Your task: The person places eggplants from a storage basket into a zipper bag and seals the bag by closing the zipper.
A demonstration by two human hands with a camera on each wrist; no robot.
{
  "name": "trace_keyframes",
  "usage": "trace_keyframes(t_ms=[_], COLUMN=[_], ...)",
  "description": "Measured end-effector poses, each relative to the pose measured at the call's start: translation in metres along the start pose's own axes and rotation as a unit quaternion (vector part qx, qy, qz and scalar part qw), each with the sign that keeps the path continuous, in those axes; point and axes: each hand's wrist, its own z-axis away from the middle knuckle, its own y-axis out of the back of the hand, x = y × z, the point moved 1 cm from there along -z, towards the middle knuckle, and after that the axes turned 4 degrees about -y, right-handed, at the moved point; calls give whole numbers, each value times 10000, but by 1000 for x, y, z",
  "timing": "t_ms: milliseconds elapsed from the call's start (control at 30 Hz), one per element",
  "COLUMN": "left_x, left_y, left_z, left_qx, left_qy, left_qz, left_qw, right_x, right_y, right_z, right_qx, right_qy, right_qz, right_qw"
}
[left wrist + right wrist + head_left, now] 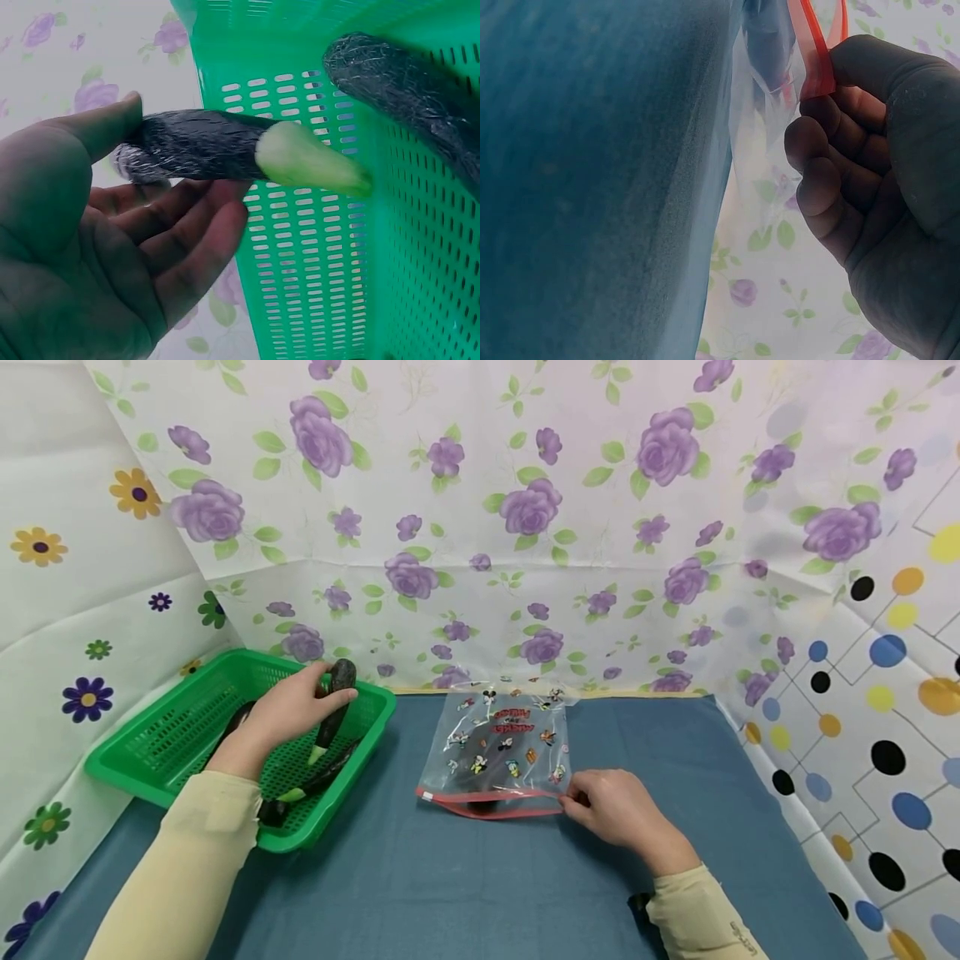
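Note:
My left hand [288, 714] grips a dark eggplant [202, 142] wrapped in clear film, its pale green stem end pointing away from the palm. It is held over the green plastic basket [378, 710], where more dark eggplants [326, 777] lie. My right hand [615, 806] pinches the corner of a clear zip bag [442, 760] printed with small cartoon figures. The bag lies flat with its red zip edge [814, 64] toward me, the mouth parted. Something dark [483, 806] shows inside, mostly hidden by the print.
A blue cloth [450, 893] covers the table. Behind it hangs a white sheet with purple roses [532, 506]. Side sheets with coloured flowers [87, 700] and dots [888, 758] close in left and right. The basket stands against the left side.

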Motion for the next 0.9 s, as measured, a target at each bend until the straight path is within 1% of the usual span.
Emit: trace_keyframes(t_ms=[133, 600, 900], left_x=[1, 17, 20], left_y=[0, -1, -1], left_z=[-1, -6, -9], left_qx=[191, 577, 613], left_qy=[-9, -25, -46], left_qz=[40, 236, 253], left_qw=[9998, 9981, 9978], right_x=[1, 1, 0], right_y=[0, -1, 0], right_z=[0, 2, 0], right_qx=[33, 30, 38], right_qy=[13, 21, 28], right_qz=[23, 35, 22], right_qw=[10000, 10000, 10000])
